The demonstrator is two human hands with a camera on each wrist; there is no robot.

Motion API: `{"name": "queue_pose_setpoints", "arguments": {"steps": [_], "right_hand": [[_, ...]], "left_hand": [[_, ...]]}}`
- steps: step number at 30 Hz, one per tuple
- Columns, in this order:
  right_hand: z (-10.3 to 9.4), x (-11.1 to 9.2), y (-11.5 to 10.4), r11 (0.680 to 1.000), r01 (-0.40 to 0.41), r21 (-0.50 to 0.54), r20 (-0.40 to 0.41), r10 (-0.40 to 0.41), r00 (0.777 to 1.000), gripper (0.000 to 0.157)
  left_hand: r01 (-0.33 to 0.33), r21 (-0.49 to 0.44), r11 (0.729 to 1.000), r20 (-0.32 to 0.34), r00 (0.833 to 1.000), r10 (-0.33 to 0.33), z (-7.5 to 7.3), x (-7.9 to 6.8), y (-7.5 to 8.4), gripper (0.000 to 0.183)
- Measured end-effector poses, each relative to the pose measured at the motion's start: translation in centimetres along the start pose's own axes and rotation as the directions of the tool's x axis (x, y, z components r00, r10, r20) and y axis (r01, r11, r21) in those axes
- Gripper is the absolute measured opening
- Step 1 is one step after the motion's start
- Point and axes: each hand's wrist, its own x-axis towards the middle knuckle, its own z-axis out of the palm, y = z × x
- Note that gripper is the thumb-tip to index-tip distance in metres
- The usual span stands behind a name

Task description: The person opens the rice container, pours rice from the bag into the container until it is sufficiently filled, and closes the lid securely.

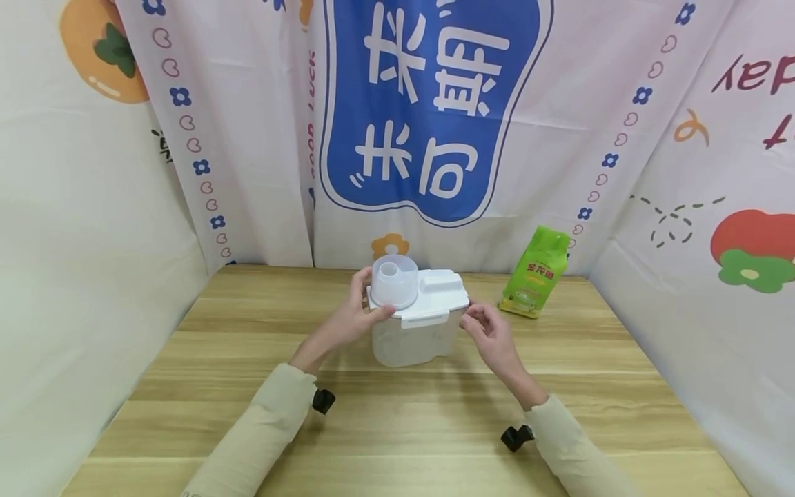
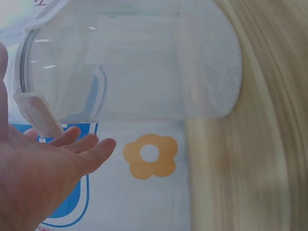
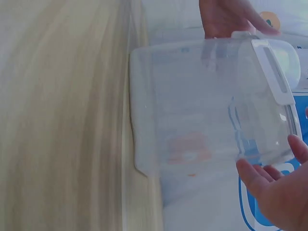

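Note:
A translucent plastic storage container (image 1: 413, 342) with a white lid (image 1: 428, 293) stands upright on the wooden table. A clear round measuring cup (image 1: 395, 281) sits on the left part of the lid, and a white clip (image 1: 425, 319) runs along its front edge. My left hand (image 1: 355, 314) grips the container's left end, thumb at the front lid edge and fingers reaching round the back. At the opposite end, my right hand (image 1: 493, 338) holds the lid corner between thumb and curled fingers (image 3: 248, 173). The container looks see-through in both wrist views.
Behind and to the right stands a green bag (image 1: 537, 273) with printed lettering. Printed cloth (image 1: 273, 172) hangs along the back and both sides of the table (image 1: 422, 428). Black wrist-worn pieces (image 1: 517, 437) show at both sleeves.

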Motion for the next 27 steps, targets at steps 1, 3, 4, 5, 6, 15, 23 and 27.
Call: {"name": "queue_pose_setpoints", "arguments": {"steps": [1, 3, 4, 5, 6, 15, 23, 27], "right_hand": [[0.1, -0.1, 0.0, 1.000, -0.001, -0.012, -0.004, 0.001, 1.000, 0.022], [0.4, -0.3, 0.0, 1.000, -0.007, -0.030, -0.010, 0.007, 1.000, 0.022], [0.5, -0.3, 0.0, 0.999, -0.013, -0.034, -0.015, 0.013, 1.000, 0.022], [0.6, -0.3, 0.1, 0.999, -0.019, -0.035, -0.018, 0.018, 1.000, 0.022], [0.6, -0.3, 0.1, 0.999, -0.022, -0.037, -0.024, 0.021, 0.999, 0.023], [1.0, -0.6, 0.3, 0.997, -0.060, -0.051, -0.022, 0.059, 0.998, 0.033], [1.9, -0.8, -0.1, 0.992, -0.129, 0.008, -0.057, 0.129, 0.990, 0.037], [2.2, -0.8, -0.4, 0.988, -0.150, 0.032, -0.086, 0.153, 0.984, 0.039]], "left_hand": [[-0.006, 0.004, 1.000, -0.010, 1.000, 0.006, 0.1, 0.1, 0.1, 0.088], [-0.021, 0.013, 1.000, -0.027, 0.999, 0.022, 0.2, 0.2, 0.3, 0.085], [-0.030, 0.014, 0.999, -0.036, 0.999, 0.031, 0.2, 0.4, 0.4, 0.084], [-0.038, 0.013, 0.999, -0.044, 0.998, 0.039, 0.3, 0.5, 0.4, 0.083], [-0.044, 0.008, 0.999, -0.050, 0.998, 0.044, 0.3, 0.6, 0.5, 0.082], [-0.072, -0.003, 0.997, -0.055, 0.996, 0.072, 0.4, 1.0, 0.8, 0.079], [-0.095, -0.034, 0.995, -0.100, 0.991, 0.092, 0.8, 1.0, 0.8, 0.073], [-0.109, -0.027, 0.994, -0.111, 0.988, 0.105, 0.9, 1.0, 0.7, 0.072]]}}
